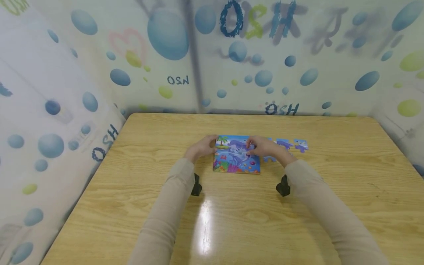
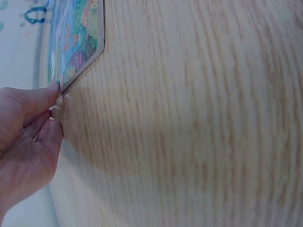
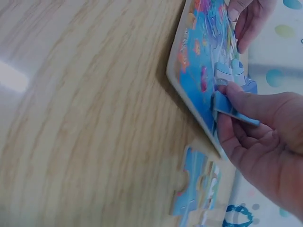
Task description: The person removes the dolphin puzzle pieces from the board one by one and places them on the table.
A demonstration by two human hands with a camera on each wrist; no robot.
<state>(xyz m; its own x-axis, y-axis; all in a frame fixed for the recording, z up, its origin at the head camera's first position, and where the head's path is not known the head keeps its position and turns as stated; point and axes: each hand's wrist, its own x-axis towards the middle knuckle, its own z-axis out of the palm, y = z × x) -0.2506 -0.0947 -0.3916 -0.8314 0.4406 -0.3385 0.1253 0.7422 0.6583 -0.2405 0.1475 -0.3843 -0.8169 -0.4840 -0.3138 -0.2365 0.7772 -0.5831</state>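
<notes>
A jigsaw puzzle board (image 1: 236, 168) with a dolphin and sea picture lies flat on the wooden table. At its left edge, my left hand (image 1: 201, 146) holds the board, with the thumb (image 2: 51, 93) on the border and the other fingers bent beside it. My right hand (image 1: 265, 146) is over the upper right part of the board. Between its thumb and fingers it pinches a blue puzzle piece (image 3: 224, 105), tilted close over the picture. The piece's far side is partly hidden by the thumb.
Several loose puzzle pieces (image 1: 284, 143) lie on the table (image 1: 232, 221) right of the board, some partly behind my right forearm. A printed cloth wall (image 1: 212, 66) with blue and green dots stands behind the table's far edge. Dark wrist devices (image 1: 197, 186) show under both sleeves.
</notes>
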